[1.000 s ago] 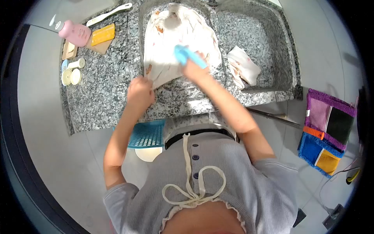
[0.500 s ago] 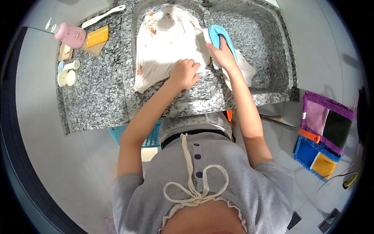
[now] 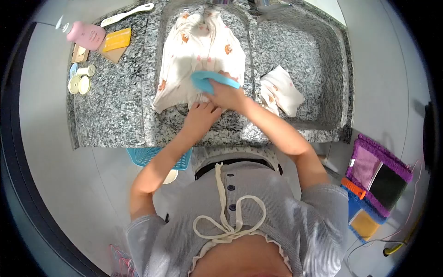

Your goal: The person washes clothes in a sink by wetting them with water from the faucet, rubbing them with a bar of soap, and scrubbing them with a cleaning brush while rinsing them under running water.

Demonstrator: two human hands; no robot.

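Note:
A white garment (image 3: 203,44) with small brown and pink prints lies spread in the left basin. My right hand (image 3: 228,96) is wrapped round a light blue scrub brush (image 3: 207,79), which rests on the lower part of the garment; its bristles are hidden beneath. Just below and left of it, my left hand (image 3: 200,120) has its fingers curled onto the garment's near edge. To the right, a smaller piece of white printed cloth (image 3: 284,91) lies at the near left side of the right basin, touched by neither hand.
On the granite counter (image 3: 110,106) at left stand a pink pump bottle (image 3: 87,35), a yellow soap bar (image 3: 117,39), a white-handled brush (image 3: 127,15) and several pale round pieces (image 3: 84,85). Below are a blue basket (image 3: 140,156) and colourful mop pads (image 3: 376,177) at right.
My right hand has brought the blue brush leftward from the right basin's edge onto the garment. My left hand has shifted down and left to the near edge. The garment lies flatter.

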